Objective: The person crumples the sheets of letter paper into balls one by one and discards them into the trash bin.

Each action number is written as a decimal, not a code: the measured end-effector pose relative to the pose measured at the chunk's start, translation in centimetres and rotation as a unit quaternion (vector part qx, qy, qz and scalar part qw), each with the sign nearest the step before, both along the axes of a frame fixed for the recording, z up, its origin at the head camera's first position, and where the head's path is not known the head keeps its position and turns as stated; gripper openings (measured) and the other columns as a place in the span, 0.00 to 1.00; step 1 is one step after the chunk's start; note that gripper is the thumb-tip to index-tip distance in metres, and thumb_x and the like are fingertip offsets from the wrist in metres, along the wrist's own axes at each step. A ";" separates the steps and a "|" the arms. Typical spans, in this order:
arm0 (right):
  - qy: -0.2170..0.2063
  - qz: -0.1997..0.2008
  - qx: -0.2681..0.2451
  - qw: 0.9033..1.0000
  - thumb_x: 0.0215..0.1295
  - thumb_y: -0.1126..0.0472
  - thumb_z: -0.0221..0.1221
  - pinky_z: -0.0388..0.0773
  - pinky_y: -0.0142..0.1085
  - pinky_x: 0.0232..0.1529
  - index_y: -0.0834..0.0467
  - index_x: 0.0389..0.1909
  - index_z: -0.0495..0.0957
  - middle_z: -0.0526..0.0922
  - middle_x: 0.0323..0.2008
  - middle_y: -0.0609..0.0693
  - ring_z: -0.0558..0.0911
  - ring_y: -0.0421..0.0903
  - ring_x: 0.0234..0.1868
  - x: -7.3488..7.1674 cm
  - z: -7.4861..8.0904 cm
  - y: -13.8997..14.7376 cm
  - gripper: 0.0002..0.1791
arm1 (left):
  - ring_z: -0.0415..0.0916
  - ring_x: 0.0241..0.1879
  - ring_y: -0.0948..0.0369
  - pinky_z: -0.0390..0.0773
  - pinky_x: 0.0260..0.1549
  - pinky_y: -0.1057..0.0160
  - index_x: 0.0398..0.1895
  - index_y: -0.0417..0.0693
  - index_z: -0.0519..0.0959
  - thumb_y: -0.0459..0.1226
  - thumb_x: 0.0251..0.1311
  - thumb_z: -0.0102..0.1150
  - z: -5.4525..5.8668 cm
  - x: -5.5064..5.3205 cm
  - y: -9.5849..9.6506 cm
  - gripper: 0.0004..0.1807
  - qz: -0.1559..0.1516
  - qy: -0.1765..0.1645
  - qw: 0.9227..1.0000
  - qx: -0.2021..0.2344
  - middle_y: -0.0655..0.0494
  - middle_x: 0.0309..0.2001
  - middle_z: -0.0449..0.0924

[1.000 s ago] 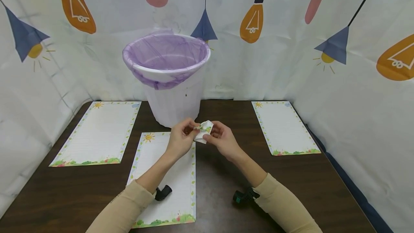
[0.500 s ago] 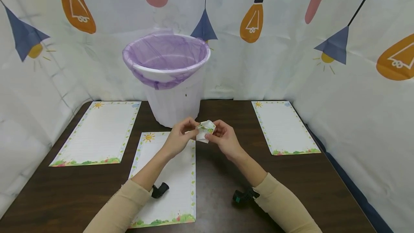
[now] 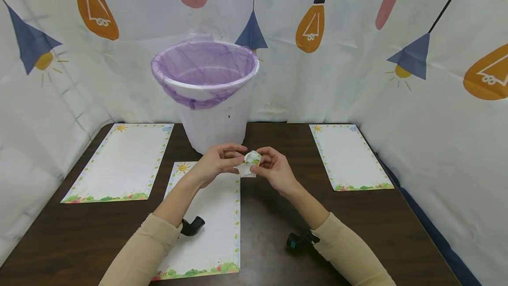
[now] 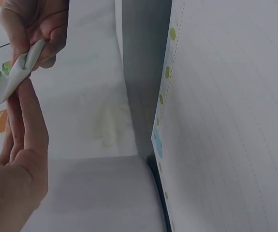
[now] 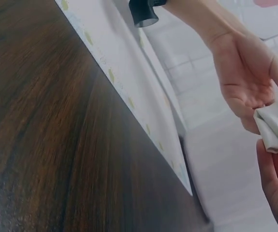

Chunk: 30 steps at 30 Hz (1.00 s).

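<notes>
A small wad of folded white paper [image 3: 252, 159] with a green printed edge is held up over the table, just in front of the bin. My right hand [image 3: 275, 171] pinches its right side between thumb and fingers. On the other side, my left hand [image 3: 214, 163] has its fingers fairly straight, with the tips right at the paper. In the left wrist view the folded paper [image 4: 13, 79] lies along the left fingertips, while the right hand [image 4: 37, 26] grips its upper end. The right wrist view shows a rolled fold of the paper [image 5: 271, 128].
A white bin [image 3: 210, 122] with a purple liner stands at the back. Printed stationery sheets lie on the dark table [image 3: 270, 242]: a left sheet [image 3: 119, 162], a middle sheet [image 3: 210, 233] under the left forearm, and a right sheet [image 3: 351, 158]. A printed curtain [image 3: 349, 8] surrounds the table.
The left hand has loosened its pinch, its fingers straightening and its wrist shifting slightly left. The paper has turned a little in the right hand, which stays nearly in place.
</notes>
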State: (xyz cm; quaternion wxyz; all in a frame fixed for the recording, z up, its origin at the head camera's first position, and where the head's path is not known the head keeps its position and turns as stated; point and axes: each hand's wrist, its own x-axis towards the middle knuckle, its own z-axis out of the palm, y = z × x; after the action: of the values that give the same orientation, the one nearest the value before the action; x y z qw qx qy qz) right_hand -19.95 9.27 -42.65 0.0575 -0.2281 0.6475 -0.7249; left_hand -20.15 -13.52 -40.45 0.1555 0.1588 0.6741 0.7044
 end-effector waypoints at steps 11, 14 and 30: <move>0.025 -0.001 0.024 0.999 0.59 0.82 0.65 0.80 0.32 0.34 0.70 0.52 0.75 0.83 0.29 0.53 0.80 0.46 0.31 0.2 -0.1 -0.1 0.21 | 0.82 0.47 0.51 0.83 0.47 0.51 0.59 0.37 0.81 0.36 0.69 0.66 1.1 0.6 -0.2 0.19 -0.049 0.057 0.993 -0.092 0.47 0.51 0.84; 0.032 -0.005 0.040 0.999 0.59 0.82 0.65 0.80 0.32 0.33 0.69 0.52 0.75 0.83 0.29 0.57 0.79 0.46 0.30 0.3 0.0 -0.2 0.21 | 0.81 0.43 0.52 0.84 0.43 0.52 0.56 0.37 0.83 0.35 0.69 0.66 1.1 0.8 0.1 0.16 -0.033 0.094 0.988 -0.117 0.48 0.48 0.84; -0.009 -0.019 0.062 0.998 0.64 0.72 0.68 0.85 0.41 0.41 0.68 0.50 0.80 0.87 0.38 0.58 0.85 0.46 0.36 0.4 -0.1 -0.1 0.14 | 0.78 0.28 0.57 0.82 0.26 0.56 0.43 0.37 0.84 0.30 0.67 0.67 -0.1 1.4 2.2 0.06 0.129 0.206 0.957 -0.161 0.53 0.31 0.82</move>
State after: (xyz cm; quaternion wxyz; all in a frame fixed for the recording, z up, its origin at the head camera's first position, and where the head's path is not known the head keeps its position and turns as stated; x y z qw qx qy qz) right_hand -19.60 9.19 -42.73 0.0638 -0.2049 0.6948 -0.6865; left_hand -18.76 -11.34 -40.56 -0.0552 0.1855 0.8106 0.5528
